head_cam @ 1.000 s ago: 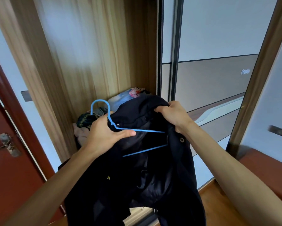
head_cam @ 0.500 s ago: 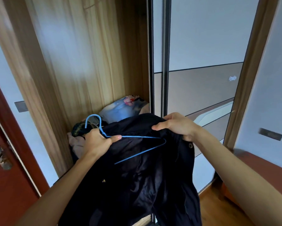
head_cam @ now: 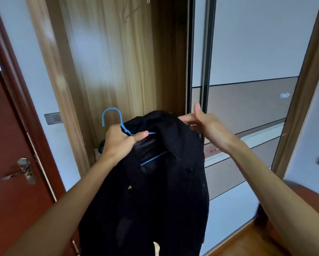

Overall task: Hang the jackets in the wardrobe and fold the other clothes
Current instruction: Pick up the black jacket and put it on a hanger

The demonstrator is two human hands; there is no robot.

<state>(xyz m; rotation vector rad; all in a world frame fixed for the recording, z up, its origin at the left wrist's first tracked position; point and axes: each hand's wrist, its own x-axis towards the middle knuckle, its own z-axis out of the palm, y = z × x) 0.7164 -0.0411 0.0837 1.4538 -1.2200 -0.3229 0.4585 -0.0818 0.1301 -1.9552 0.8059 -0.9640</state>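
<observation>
A black jacket (head_cam: pixel 160 182) hangs on a thin blue hanger (head_cam: pixel 112 115) in front of the open wardrobe (head_cam: pixel 118 61). My left hand (head_cam: pixel 119 141) grips the hanger just below its hook, together with the jacket's collar. My right hand (head_cam: pixel 208 124) is at the jacket's right shoulder with its fingers stretched out and thumb up, touching the fabric's top edge. The hanger's bar shows as a blue line inside the collar; its right end is hidden by the cloth.
A red-brown door (head_cam: pixel 11 163) with a metal handle (head_cam: pixel 23 170) stands at the left. The sliding wardrobe door (head_cam: pixel 247 71) fills the right. Some clothes (head_cam: pixel 99 148) lie low inside the wardrobe. Empty hangers (head_cam: pixel 131 12) hang near the top.
Both hands have lifted the jacket and hanger higher. My right hand has released its grip on the shoulder and opened its fingers. The view has tilted upward.
</observation>
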